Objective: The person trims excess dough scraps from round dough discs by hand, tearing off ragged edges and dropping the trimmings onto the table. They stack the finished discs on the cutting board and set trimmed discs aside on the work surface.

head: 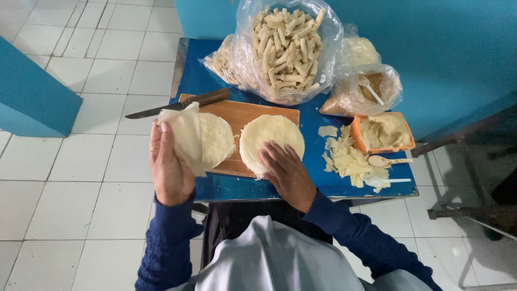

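Our left hand [171, 164] pinched a limp, tearable wrapper [186, 132] by its edge; our right hand [285, 172], spread, pressed the stack [269, 137] at three o'clock.

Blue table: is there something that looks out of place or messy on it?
Yes. Loose wrapper scraps lie scattered on the bare blue table beside the orange tray. The knife overhangs the table's left edge, blade out. Otherwise tidy.

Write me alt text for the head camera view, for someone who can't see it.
Seen from above, a person's left hand lifts a thin pale wrapper off a stack on a wooden board, while the right hand rests on a second stack. On the blue table behind lie a knife and a bag of rolls.
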Tool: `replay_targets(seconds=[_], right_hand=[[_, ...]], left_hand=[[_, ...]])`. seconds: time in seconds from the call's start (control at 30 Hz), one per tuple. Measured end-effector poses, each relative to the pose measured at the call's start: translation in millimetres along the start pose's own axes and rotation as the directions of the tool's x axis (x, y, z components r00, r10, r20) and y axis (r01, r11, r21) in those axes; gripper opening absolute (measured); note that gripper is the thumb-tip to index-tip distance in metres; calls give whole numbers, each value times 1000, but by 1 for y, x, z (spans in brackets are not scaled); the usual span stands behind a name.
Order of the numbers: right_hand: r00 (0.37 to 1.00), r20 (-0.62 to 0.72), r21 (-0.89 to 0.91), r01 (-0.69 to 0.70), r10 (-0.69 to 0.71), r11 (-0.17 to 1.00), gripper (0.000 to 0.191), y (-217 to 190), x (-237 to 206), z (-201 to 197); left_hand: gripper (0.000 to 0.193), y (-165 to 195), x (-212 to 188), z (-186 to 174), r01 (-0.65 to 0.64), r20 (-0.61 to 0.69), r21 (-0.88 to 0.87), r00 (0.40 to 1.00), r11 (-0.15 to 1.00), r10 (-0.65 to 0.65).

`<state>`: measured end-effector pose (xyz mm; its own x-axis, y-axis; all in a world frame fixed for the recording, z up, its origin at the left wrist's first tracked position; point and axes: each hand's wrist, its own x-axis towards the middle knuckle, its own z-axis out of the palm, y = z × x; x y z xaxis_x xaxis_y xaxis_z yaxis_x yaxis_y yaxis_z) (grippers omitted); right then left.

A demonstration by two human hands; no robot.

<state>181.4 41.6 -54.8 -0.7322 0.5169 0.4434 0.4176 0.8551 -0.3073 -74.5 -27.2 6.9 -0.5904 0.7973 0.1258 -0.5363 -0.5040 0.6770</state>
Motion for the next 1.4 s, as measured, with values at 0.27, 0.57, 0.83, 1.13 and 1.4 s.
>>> replay_targets(seconds=[0.27, 0.57, 0.83, 1.13, 1.4], right_hand=[[971, 122, 783, -222, 206, 581, 60, 30, 16, -49], [882, 195, 725, -424, 430, 543, 20, 67, 23, -52], [931, -238, 228, -223, 277, 948, 22, 70, 36, -22], [913, -225, 216, -293, 339, 931, 25, 72, 47, -15], [976, -212, -42, -49, 38, 998, 53, 45, 44, -22]], left_hand=[[23, -41, -9, 52, 334, 388, 27, 865, 942, -318], [28, -79, -1, 45, -367, 544, 682, 833, 632, -104], [41, -105, 4, 32, -347, 362, 918, 931, 189, -50], [56, -114, 12, 28, -457, 447, 875, 890, 162, 95], [49, -85, 19, -5, -437, 446, 895, 859, -91, 253]])
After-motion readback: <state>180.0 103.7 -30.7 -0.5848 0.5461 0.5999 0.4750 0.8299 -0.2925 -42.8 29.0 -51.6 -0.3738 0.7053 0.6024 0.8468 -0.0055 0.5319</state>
